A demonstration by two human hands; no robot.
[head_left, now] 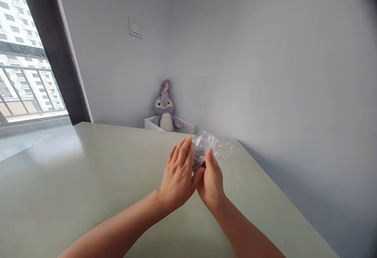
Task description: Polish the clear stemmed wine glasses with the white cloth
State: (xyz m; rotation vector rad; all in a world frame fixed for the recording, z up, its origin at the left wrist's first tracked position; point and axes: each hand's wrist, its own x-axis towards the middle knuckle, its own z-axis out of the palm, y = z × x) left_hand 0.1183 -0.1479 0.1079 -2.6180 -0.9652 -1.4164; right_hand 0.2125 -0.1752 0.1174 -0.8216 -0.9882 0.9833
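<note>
A clear drinking glass (202,147) is tilted between my two hands, its rim toward the upper right. My left hand (179,171) lies along its left side, with fingers stretched out close together and the thumb reaching toward my right palm. Around the lower right of the glass, my right hand (212,177) is closed, thumb up against its side. Fingers cover the bottom of the glass, so I cannot tell if it has a stem. Just behind it stand several small clear stemmed glasses (228,148), partly hidden.
The pale green table (103,179) reaches to the wall on the right. Beyond its far edge, a white perforated basket (188,127) holds a purple plush rabbit (165,112). A light switch (135,28) is on the wall; a window (26,61) is at the left.
</note>
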